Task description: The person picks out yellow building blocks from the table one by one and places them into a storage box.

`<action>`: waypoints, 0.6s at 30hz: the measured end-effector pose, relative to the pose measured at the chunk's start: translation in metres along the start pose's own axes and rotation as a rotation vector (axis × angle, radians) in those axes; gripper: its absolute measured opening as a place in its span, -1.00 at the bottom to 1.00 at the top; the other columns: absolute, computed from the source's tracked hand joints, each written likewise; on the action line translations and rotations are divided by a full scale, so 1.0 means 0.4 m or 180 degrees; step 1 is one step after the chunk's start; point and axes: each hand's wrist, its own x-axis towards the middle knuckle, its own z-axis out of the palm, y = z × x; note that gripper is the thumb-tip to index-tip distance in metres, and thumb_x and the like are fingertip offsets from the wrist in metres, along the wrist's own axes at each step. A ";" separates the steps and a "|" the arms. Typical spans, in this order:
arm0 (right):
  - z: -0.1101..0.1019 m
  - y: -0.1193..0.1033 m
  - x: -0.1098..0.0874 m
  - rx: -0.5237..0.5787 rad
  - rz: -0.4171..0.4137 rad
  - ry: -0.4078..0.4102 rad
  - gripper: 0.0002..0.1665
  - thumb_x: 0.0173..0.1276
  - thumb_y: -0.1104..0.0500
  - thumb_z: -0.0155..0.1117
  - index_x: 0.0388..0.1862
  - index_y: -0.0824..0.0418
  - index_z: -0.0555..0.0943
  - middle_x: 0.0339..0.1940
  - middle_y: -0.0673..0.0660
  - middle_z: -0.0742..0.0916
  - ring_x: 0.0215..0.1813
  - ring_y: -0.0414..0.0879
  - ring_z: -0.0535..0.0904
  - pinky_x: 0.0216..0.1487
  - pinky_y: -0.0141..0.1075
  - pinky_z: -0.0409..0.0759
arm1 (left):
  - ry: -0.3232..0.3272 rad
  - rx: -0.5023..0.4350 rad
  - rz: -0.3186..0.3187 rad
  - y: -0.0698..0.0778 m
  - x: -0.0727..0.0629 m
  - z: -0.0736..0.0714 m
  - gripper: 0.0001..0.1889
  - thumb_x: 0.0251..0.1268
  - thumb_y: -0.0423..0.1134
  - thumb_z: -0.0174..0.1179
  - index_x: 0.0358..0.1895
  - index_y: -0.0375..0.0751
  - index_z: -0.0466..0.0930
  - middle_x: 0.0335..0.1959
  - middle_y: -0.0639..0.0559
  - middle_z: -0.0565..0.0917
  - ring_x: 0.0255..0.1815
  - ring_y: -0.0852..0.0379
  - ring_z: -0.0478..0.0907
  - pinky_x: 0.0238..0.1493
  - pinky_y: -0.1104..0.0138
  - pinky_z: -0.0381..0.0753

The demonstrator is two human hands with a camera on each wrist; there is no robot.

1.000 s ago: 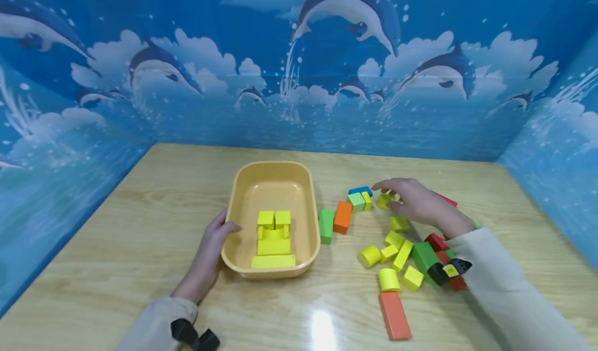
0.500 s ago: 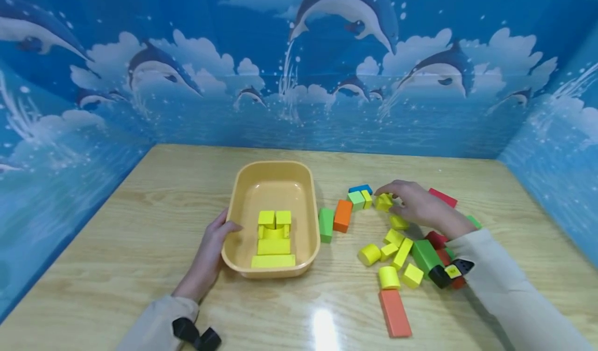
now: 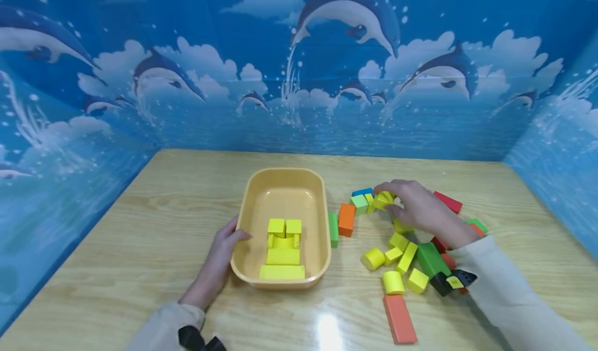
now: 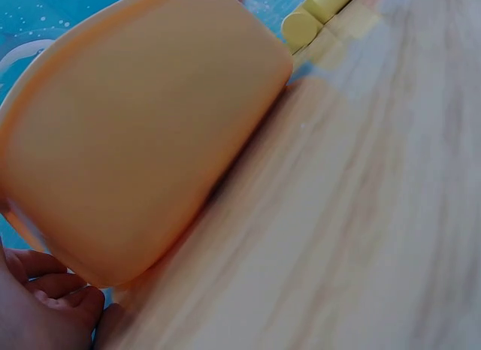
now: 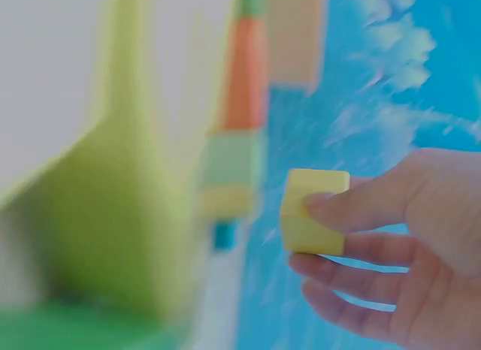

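1. Right hand: thumb and fingers pinch a yellow block. Left hand: grips a tan tray at its left side, thumb inside.
2. Bench: wood-grained, beneath tan tray and loose blocks.
3. Tan tray: yellow pieces grouped in its near half.
4. Salmon block: just beside a yellow cylinder.
5. Yellow block: right of the tan tray, near a pale green block.

A wood-grain table bears a tan tub and coloured blocks.
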 end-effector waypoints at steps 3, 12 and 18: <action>-0.018 -0.059 0.027 0.0077 -0.0203 0.0271 -0.50 0.18 0.40 0.35 0.14 0.23 0.58 0.04 0.19 0.69 0.04 0.12 0.60 -0.01 0.03 0.59 | 0.0001 0.0008 0.0044 -0.002 -0.005 0.006 -0.33 0.12 -0.42 -0.07 0.43 -0.32 0.22 0.26 -0.38 0.43 0.05 -0.01 0.52 -0.08 0.40 0.56; 0.027 -0.266 0.162 0.0215 -0.0671 -0.0030 -0.50 0.25 0.33 0.32 0.20 0.16 0.57 0.13 0.09 0.66 0.14 0.00 0.56 0.13 -0.12 0.53 | -0.0047 0.0150 0.0062 0.001 -0.013 0.007 -0.32 0.15 -0.38 -0.04 0.45 -0.27 0.20 0.32 -0.31 0.39 0.15 -0.05 0.47 -0.03 0.43 0.52; 0.092 -0.287 0.230 0.0439 -0.0529 -0.0503 -0.58 0.34 0.35 0.19 0.18 0.20 0.58 0.11 0.11 0.67 0.12 -0.04 0.56 0.11 -0.21 0.54 | -0.0044 0.0181 0.0077 -0.002 -0.011 0.010 -0.35 0.16 -0.39 -0.05 0.42 -0.28 0.25 0.28 -0.31 0.44 0.11 -0.01 0.48 -0.05 0.43 0.52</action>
